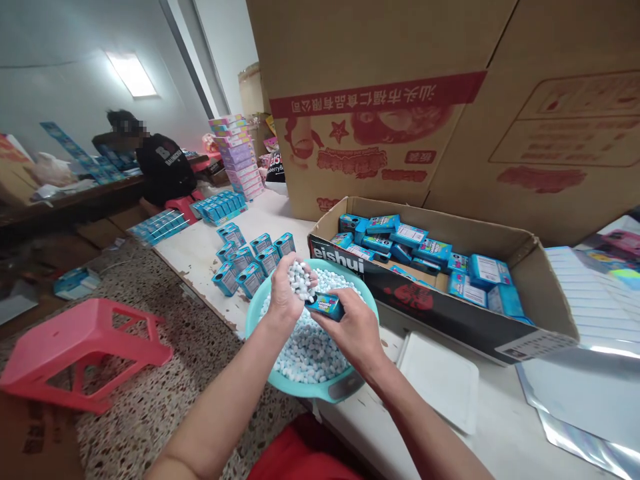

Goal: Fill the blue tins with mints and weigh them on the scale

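- Left hand cups small white oval pellets over a round turquoise plastic basin
- Right hand pinches a small blue rectangular container over the basin, right of the cupped pellets

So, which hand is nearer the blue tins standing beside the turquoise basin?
Left. The left hand, cupping white candies, is right of the blue tins; the right hand is farther right.

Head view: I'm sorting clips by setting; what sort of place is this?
Probably a packing workshop: a basin of white pieces, a carton of blue containers, and stacked pink and purple boxes.
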A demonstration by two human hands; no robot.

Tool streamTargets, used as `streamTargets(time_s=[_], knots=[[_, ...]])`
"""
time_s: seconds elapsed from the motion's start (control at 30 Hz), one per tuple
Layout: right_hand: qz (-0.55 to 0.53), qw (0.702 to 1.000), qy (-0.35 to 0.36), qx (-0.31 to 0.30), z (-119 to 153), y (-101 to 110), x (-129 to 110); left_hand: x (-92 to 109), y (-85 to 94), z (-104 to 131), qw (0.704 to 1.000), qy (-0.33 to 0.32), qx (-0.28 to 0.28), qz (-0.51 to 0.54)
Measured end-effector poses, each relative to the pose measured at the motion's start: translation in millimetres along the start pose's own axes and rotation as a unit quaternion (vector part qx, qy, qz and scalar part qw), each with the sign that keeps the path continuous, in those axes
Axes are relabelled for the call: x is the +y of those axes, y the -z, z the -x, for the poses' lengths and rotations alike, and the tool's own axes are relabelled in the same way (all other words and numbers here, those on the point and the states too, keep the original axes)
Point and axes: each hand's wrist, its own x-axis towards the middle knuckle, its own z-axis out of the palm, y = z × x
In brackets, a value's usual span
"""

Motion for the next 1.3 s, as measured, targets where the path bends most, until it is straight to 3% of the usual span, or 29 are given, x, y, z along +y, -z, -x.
streamTargets(time_s=[0.23,0.9,1.3], knots=[[0.014,1.000,0.000,-0.011,-1.6,0.3,1.4,-2.9,3.1,0.0,0.999,0.009,-0.017,-0.039],[-0.072,0.997,0.003,0.005,-3.2,4.1,7.3,-14.1,-3.6,-0.9,0.988,-0.104,-0.013,-0.112],[-0.102,0.995,-0.009,0.005,-5.8,13.2,3.7,-10.6,-8.7,2.9,0.983,-0.094,-0.045,-0.148]])
